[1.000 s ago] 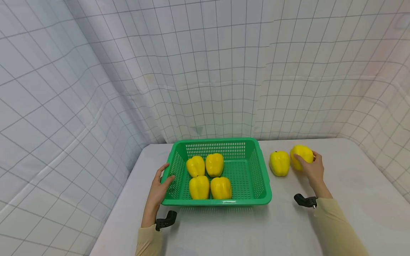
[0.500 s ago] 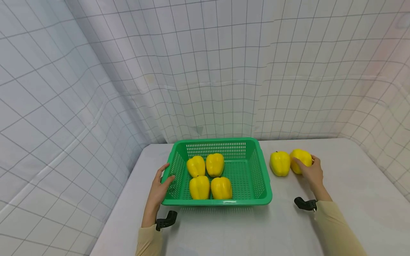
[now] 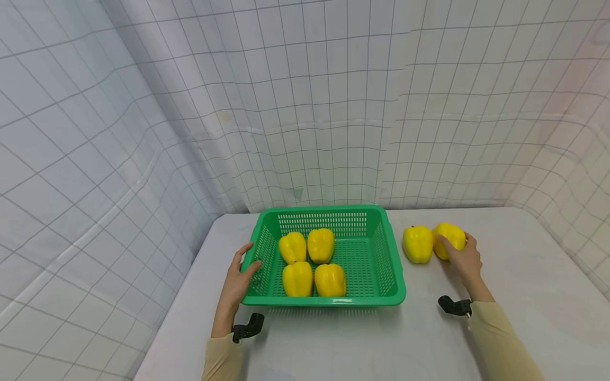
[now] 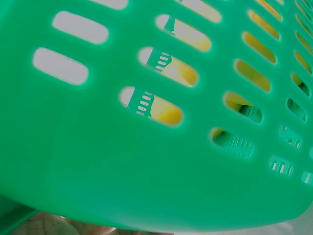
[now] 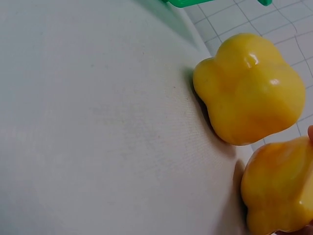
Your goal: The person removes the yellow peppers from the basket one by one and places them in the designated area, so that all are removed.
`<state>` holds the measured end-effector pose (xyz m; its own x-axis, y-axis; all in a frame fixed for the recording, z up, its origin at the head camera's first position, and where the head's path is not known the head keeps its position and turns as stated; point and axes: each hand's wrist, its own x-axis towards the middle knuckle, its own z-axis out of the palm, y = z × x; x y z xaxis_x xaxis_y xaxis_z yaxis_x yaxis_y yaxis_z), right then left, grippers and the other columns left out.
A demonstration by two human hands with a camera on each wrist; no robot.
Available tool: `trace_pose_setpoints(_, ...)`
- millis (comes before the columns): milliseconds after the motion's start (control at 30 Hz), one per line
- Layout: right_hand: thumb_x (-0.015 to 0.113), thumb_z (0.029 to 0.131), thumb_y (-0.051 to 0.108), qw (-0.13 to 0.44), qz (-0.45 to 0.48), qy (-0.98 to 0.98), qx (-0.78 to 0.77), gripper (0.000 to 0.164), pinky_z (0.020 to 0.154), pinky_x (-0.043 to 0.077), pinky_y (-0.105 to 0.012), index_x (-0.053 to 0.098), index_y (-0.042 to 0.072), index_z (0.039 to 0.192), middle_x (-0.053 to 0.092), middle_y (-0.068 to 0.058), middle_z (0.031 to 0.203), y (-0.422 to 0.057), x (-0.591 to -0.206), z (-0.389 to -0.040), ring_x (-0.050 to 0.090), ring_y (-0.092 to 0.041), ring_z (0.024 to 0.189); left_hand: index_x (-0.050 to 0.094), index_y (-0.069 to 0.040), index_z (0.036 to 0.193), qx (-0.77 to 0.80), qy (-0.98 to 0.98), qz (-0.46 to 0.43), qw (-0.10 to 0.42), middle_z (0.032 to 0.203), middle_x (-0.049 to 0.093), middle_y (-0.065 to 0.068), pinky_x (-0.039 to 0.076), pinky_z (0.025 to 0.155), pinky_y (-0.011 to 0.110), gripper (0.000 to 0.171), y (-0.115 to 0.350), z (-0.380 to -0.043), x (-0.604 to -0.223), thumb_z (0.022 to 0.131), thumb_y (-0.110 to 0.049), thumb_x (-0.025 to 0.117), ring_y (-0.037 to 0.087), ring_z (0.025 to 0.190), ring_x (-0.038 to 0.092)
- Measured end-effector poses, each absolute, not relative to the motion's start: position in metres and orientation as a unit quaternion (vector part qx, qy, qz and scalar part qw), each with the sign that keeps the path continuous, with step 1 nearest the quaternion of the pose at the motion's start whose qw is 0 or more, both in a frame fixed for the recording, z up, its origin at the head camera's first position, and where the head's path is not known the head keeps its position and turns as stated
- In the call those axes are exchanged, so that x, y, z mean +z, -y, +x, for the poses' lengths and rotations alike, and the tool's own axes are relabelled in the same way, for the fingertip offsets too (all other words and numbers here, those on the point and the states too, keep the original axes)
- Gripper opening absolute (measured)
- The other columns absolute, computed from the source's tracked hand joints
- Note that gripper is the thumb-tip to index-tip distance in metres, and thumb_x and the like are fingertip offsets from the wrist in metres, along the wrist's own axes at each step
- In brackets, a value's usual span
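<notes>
A green plastic basket (image 3: 369, 301) stands on the table, with several yellow bell peppers (image 3: 330, 280) lying in its left and middle part. My left hand (image 3: 235, 283) grips the basket's left rim, thumb over the inner side. In the left wrist view the slotted basket wall (image 4: 98, 156) fills nearly everything, a bit of palm showing below. To the basket's right, my right hand (image 3: 466, 259) holds a yellow bell pepper (image 3: 448, 238) between thumb and fingers, low at the table. Just left of it sits another yellow bell pepper (image 3: 418, 244), also seen in the right wrist view.
White table (image 3: 333, 344) surface extends in front of the basket and to the right of the right hand. A white grid-patterned curtain (image 3: 310, 106) rises behind the table and along both sides. Each wrist wears a black camera mount (image 3: 455, 306).
My right hand and its bell pepper have come slightly down and nearer, beside the other loose pepper. The left hand and basket have kept their place.
</notes>
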<state>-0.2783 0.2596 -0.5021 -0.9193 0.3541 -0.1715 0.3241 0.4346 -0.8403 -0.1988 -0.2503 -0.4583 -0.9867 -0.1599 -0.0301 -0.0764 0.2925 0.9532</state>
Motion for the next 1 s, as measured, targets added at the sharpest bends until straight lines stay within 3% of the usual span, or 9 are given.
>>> trace_pose_setpoints(167,0.044,0.090,0.063,0.016,-0.198,0.845,0.497,0.099,0.102,0.014,-0.063,0.000,-0.002,0.149,0.011,-0.032,0.150,-0.260,-0.504,-0.278,0.017,-0.052,0.131,0.034,-0.025,0.146,-0.593,0.801,0.072,0.035,0.128,0.048,0.022,0.048,0.073,0.040,0.053,0.250,-0.199,-0.459,0.097,-0.022,0.055,0.034,0.097,0.054)
trace_pose_setpoints(300,0.047,0.091,0.059,0.051,-0.196,0.837,0.508,0.095,0.103,0.015,-0.062,0.004,-0.002,0.150,0.011,-0.030,0.151,-0.259,-0.503,-0.278,0.016,-0.049,0.133,0.034,-0.026,0.145,-0.592,0.802,0.072,0.036,0.127,0.048,0.021,0.048,0.072,0.039,0.053,0.250,-0.200,-0.460,0.097,-0.022,0.056,0.034,0.096,0.054)
trace_pose_setpoints(533,0.057,0.092,0.041,0.187,-0.161,0.826,0.507,0.068,0.102,0.015,-0.059,0.038,-0.002,0.141,0.034,-0.026,0.141,-0.244,-0.485,-0.278,0.024,-0.043,0.130,0.034,-0.026,0.145,-0.593,0.801,0.072,0.039,0.125,0.049,0.022,0.049,0.071,0.039,0.053,0.250,-0.198,-0.458,0.097,-0.023,0.056,0.033,0.095,0.055)
trace_pose_setpoints(700,0.060,0.092,0.031,0.242,-0.118,0.824,0.498,0.049,0.098,0.021,-0.056,0.054,-0.003,0.127,0.045,-0.025,0.131,-0.226,-0.463,-0.279,0.034,-0.041,0.121,0.034,-0.026,0.146,-0.595,0.800,0.074,0.037,0.125,0.049,0.023,0.049,0.071,0.039,0.054,0.250,-0.198,-0.458,0.097,-0.024,0.056,0.034,0.095,0.056)
trace_pose_setpoints(833,0.061,0.092,0.029,0.237,-0.061,0.832,0.498,0.044,0.095,0.028,-0.054,0.058,-0.005,0.120,0.049,-0.024,0.126,-0.209,-0.442,-0.279,0.040,-0.040,0.117,0.034,-0.026,0.145,-0.592,0.801,0.074,0.038,0.126,0.049,0.022,0.049,0.072,0.039,0.054,0.250,-0.198,-0.458,0.097,-0.025,0.057,0.033,0.095,0.055)
trace_pose_setpoints(1000,0.060,0.093,0.034,0.176,0.022,0.855,0.487,0.046,0.091,0.037,-0.052,0.057,-0.003,0.119,0.052,-0.022,0.124,-0.186,-0.421,-0.277,0.045,-0.039,0.114,0.034,-0.026,0.145,-0.593,0.801,0.073,0.038,0.125,0.050,0.022,0.049,0.071,0.038,0.053,0.250,-0.199,-0.459,0.097,-0.024,0.057,0.033,0.095,0.055)
